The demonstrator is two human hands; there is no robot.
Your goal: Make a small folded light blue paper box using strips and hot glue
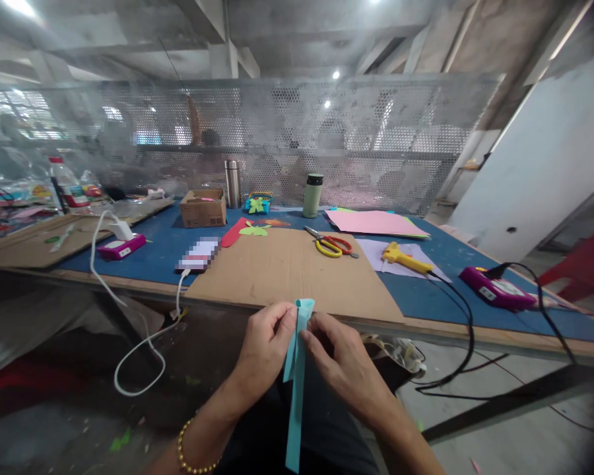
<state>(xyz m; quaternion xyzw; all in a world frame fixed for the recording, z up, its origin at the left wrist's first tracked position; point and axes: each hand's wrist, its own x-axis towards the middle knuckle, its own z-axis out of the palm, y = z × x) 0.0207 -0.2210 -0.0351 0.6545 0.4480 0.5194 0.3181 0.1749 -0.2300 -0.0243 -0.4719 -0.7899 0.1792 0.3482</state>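
Note:
A light-blue paper strip (295, 409) is folded over at its top, with a short tail and a longer tail hanging down in front of my lap. My left hand (267, 343) pinches its folded upper part from the left, thumb on top. From the right, my right hand (339, 349) grips the same strip between thumb and curled fingers. Both hands are just off the table's front edge, close to a flat cardboard sheet (277, 277). On that sheet lie yellow-handled scissors (329, 247) beside a red-handled tool (344, 245).
A yellow glue gun (406, 257) rests on pale paper, its black cord trailing off the table. Coloured paper sheets (376, 223), a green tumbler (313, 196), a steel flask (232, 185), a cardboard box (202, 210), a phone (198, 254) and purple power strips (497, 290) stand around.

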